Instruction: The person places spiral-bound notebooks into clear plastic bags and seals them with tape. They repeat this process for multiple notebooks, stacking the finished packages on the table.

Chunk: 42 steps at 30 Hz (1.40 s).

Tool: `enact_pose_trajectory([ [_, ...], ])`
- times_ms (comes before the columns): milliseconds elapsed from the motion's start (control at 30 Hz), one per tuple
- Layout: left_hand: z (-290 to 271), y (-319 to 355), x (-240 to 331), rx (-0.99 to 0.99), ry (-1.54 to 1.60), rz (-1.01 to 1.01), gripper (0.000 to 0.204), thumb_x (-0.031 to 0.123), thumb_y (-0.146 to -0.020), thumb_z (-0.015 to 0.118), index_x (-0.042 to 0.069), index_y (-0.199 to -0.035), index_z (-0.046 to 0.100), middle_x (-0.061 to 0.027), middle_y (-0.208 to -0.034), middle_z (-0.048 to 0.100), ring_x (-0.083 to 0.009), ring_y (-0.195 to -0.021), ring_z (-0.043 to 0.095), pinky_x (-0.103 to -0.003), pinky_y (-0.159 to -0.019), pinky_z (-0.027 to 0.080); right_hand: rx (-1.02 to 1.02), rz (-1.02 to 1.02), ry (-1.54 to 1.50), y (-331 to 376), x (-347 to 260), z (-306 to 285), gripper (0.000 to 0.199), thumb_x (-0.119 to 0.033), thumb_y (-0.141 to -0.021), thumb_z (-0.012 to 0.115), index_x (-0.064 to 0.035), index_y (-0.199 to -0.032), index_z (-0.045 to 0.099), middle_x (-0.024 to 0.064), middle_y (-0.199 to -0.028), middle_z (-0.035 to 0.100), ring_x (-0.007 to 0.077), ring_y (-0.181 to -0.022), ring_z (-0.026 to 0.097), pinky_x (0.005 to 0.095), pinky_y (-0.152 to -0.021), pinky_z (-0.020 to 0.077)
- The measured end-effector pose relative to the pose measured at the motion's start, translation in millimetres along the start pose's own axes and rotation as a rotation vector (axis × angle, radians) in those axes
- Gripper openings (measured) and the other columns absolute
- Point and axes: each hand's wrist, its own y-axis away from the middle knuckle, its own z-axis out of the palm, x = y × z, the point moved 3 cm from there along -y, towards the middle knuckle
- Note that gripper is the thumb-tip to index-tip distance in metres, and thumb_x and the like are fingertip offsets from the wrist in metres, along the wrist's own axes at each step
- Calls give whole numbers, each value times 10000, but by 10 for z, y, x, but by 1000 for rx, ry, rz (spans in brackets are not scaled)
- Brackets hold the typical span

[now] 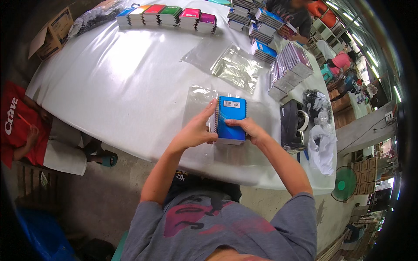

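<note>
A small stack of blue spiral notebooks (231, 114) lies before me on the white-covered table (109, 95). My right hand (251, 129) grips its right side, thumb laid across the top cover and the other fingers mostly hidden below. Along the coil-bound left edge, my left hand (199, 127) is spread in a C shape, with the index finger near the upper part and the thumb by the lower corner. Under and around the stack lies clear plastic film (197, 102). Farther off are more clear plastic bags (237, 68).
Colored notebook stacks (170, 16) line the far edge. Taller stacks (291, 65) stand at right, where another person (300, 21) handles a notebook. A black tape dispenser (291, 126) and crumpled plastic (322, 148) lie right. Someone in red (26, 126) sits left, near a cardboard box (54, 32).
</note>
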Motion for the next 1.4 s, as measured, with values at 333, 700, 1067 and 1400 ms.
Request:
enact_pose_trajectory([
  [333,268,-301,-2,-83,-390,-17,1004,-6,-631,634,13,-1449,51,-179,-1520,73,-242,-1127,513,-283,-588,540,-6,-15,-30,46,-29,-6,482,-285,-664,810,-56,-1047,629,88,-993,662,177,-859,655,315,-772,530],
  [700,121,-149,219,-27,-248,-84,1043,-49,-622,634,11,-1447,-1,-176,-1523,51,-200,-647,632,-299,-538,529,-43,14,34,-88,72,-82,524,-331,-688,786,-59,-1105,619,86,-1036,658,185,-902,644,312,-822,502],
  [1067,161,-81,227,45,-209,-58,1048,-92,-611,614,38,-1458,10,-191,-1517,90,-155,-592,599,-276,-520,513,-4,13,75,24,103,-141,570,-389,-641,806,-62,-1075,634,80,-1017,660,184,-920,630,317,-820,485],
  [1400,493,-473,-57,-152,-452,-4,1092,96,-585,683,-10,-1442,13,-254,-1500,37,-339,-1272,375,-343,-924,439,48,7,105,6,136,-194,635,-390,-576,830,-29,-1059,629,109,-953,660,212,-844,643,360,-751,504],
])
